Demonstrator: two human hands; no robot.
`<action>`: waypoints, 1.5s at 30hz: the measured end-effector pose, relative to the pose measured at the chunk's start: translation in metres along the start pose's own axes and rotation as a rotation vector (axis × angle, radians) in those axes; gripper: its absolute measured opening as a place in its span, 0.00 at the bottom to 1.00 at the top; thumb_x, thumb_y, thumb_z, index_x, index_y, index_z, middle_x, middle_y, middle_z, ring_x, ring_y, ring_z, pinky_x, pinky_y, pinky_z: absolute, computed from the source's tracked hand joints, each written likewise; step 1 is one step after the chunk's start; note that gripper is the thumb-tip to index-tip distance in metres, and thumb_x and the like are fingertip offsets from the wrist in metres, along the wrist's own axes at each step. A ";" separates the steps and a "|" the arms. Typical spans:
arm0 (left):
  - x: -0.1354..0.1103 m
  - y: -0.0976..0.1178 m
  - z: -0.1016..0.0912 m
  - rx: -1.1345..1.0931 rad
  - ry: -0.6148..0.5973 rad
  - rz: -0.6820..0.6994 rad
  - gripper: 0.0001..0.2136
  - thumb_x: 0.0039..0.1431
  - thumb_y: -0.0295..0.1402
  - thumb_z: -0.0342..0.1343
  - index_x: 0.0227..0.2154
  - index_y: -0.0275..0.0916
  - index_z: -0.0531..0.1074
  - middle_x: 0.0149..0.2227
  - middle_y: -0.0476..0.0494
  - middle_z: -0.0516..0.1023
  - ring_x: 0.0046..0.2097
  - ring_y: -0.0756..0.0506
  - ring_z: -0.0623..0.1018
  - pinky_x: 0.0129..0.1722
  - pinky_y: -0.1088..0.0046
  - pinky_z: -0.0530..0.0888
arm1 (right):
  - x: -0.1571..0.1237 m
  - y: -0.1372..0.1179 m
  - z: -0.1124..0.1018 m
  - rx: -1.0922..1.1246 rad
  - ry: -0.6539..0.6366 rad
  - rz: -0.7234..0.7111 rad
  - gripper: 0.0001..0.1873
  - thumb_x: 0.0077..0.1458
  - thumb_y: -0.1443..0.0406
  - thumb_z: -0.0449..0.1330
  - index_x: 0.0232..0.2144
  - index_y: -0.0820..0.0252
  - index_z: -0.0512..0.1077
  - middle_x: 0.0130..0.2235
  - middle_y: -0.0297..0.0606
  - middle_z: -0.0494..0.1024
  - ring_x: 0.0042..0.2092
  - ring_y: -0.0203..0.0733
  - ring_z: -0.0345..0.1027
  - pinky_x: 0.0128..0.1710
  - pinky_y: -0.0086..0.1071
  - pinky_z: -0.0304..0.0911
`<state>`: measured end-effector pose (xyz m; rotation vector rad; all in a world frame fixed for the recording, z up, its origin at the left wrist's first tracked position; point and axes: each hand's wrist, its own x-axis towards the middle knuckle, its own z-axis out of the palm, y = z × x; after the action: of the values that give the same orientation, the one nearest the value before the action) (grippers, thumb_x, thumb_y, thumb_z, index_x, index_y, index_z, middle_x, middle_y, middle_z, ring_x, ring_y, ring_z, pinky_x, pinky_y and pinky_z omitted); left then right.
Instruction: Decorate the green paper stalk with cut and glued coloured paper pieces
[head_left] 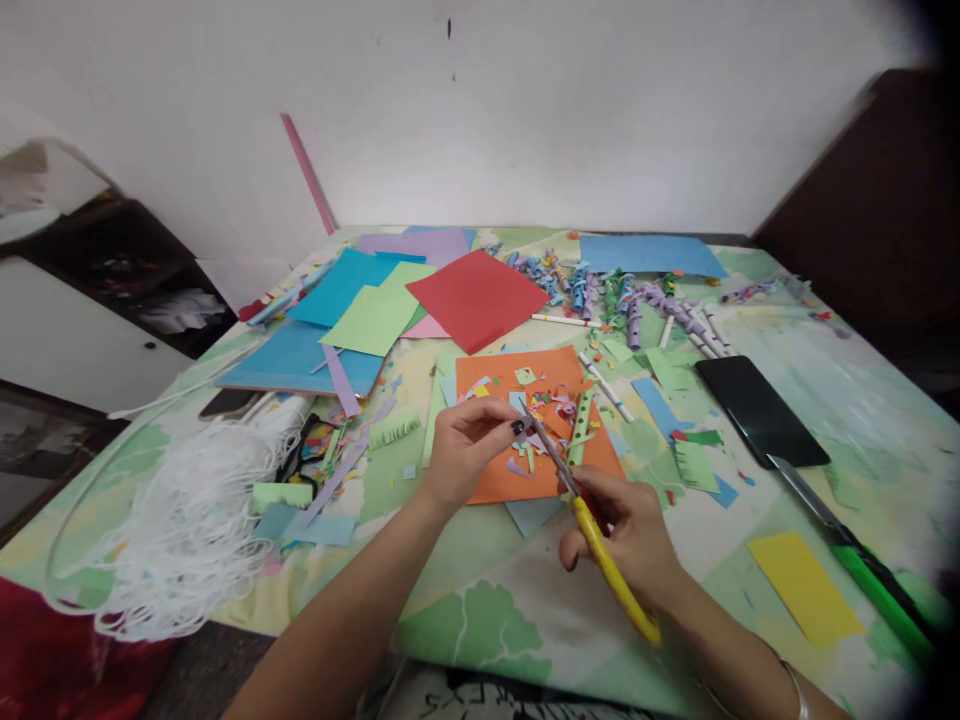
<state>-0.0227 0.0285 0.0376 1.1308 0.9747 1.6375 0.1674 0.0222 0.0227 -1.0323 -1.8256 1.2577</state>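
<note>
My right hand (626, 530) is closed around the yellow-handled scissors (609, 565), whose blades point up and to the left. At the blade tips, my left hand (472, 445) has thumb and forefinger pinched together on a small piece of paper that looks pale purple; the fingers hide most of it. Both hands are over an orange paper sheet (491, 485) strewn with tiny coloured paper scraps (551, 405). A light green paper roll (580, 425) with dark holes lies on the sheet, just beyond my right hand.
A red sheet (480, 300) and other coloured papers lie at the back left. Tangled white cord (195, 510) covers the left side. On the right are a black phone (761, 410), a green-handled knife (832, 520) and a yellow paper piece (806, 585). Curled paper rolls (634, 320) sit behind.
</note>
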 end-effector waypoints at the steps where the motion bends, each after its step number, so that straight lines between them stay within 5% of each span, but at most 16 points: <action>1: 0.000 0.000 -0.001 0.005 0.001 0.001 0.02 0.49 0.29 0.61 0.24 0.37 0.76 0.26 0.46 0.76 0.31 0.48 0.75 0.32 0.73 0.71 | 0.000 -0.001 0.000 -0.006 0.003 -0.002 0.24 0.34 0.60 0.72 0.37 0.61 0.77 0.18 0.25 0.49 0.21 0.29 0.41 0.17 0.26 0.41; 31: 0.007 -0.002 -0.013 0.018 0.129 -0.037 0.04 0.48 0.31 0.63 0.26 0.36 0.77 0.25 0.47 0.77 0.29 0.51 0.74 0.29 0.77 0.69 | 0.002 -0.002 -0.004 -0.063 -0.088 0.051 0.11 0.37 0.68 0.67 0.28 0.62 0.72 0.19 0.25 0.48 0.23 0.29 0.40 0.19 0.26 0.40; 45: 0.007 -0.003 -0.012 0.025 0.110 -0.019 0.05 0.51 0.31 0.62 0.23 0.35 0.75 0.24 0.47 0.76 0.28 0.52 0.72 0.29 0.77 0.68 | 0.003 -0.001 -0.005 -0.243 -0.020 -0.151 0.17 0.38 0.62 0.70 0.32 0.64 0.75 0.19 0.24 0.48 0.21 0.28 0.40 0.17 0.24 0.40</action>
<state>-0.0349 0.0345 0.0330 1.0536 1.0755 1.6915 0.1697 0.0263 0.0257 -0.9902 -2.0675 0.9781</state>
